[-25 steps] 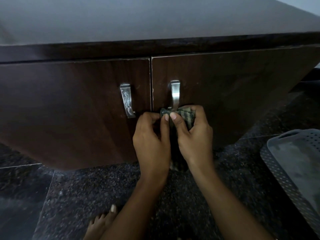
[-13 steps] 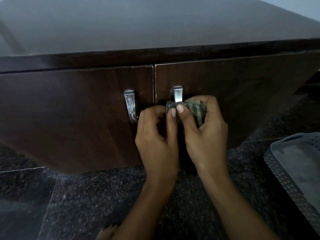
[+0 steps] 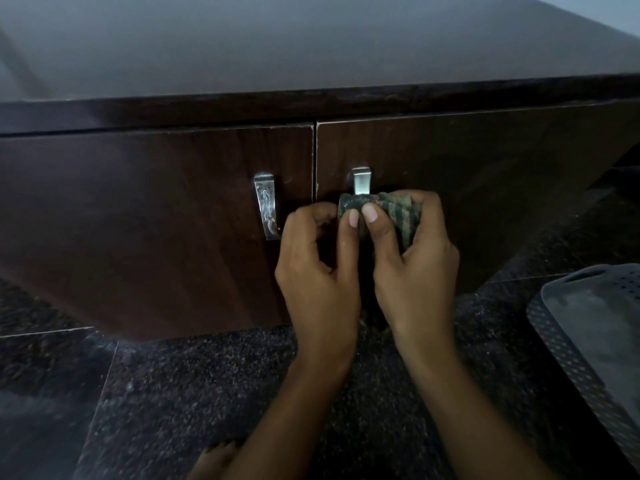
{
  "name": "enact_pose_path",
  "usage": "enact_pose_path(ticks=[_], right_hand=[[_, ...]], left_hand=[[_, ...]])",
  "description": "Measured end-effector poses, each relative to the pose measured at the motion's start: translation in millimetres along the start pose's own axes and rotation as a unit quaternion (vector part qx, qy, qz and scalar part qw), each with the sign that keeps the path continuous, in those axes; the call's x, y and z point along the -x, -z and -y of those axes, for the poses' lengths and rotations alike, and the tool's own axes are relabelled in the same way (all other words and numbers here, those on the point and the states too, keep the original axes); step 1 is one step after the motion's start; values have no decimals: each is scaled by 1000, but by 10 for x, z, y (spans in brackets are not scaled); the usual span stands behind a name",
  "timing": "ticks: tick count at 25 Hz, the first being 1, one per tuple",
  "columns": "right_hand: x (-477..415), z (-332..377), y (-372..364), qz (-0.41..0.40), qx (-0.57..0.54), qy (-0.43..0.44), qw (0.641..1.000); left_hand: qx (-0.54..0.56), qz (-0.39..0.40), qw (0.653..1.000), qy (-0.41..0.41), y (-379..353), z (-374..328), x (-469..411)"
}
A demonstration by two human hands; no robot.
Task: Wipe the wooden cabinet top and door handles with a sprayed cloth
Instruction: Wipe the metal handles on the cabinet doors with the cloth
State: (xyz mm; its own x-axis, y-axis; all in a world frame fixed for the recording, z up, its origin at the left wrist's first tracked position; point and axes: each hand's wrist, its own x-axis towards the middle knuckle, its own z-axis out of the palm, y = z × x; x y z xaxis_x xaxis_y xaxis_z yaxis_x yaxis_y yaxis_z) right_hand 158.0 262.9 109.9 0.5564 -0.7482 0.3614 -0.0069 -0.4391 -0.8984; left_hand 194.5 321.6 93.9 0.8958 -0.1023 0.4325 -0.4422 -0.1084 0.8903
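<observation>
Most of the right door handle [image 3: 362, 181] was hidden: only its top bend showed above the striped cloth [image 3: 381, 211], which was bunched around the rest, so the lower part could not be made out. The right hand [image 3: 414, 268] was closed on the cloth, thumb across the front, fingers curled behind, and the left hand [image 3: 318, 271] pinched the cloth's left end with thumb pressed beside the other thumb; how much cloth hung below was lost in the shadow between the palms. The left door handle [image 3: 266, 209] stood fully bare, just beside the left hand, showing pale smears on its metal. The narrow seam between the two dark doors ran down just left of the cloth. The cabinet top [image 3: 311, 46] spread wide and bare above, its front edge overhanging the doors. A perforated grey basket [image 3: 568, 344] was cut off at the right border, well apart from the hands, with dark speckled floor [image 3: 173, 393] open between; a bare foot [image 3: 214, 462] was cut off at the bottom
</observation>
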Motion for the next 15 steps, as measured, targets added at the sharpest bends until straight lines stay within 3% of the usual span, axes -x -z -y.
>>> enact_pose_path(ticks=[15], right_hand=[[79,-289,-129,14,-4,-52,999]], left_hand=[[-1,20,995,98,-32,258,56]])
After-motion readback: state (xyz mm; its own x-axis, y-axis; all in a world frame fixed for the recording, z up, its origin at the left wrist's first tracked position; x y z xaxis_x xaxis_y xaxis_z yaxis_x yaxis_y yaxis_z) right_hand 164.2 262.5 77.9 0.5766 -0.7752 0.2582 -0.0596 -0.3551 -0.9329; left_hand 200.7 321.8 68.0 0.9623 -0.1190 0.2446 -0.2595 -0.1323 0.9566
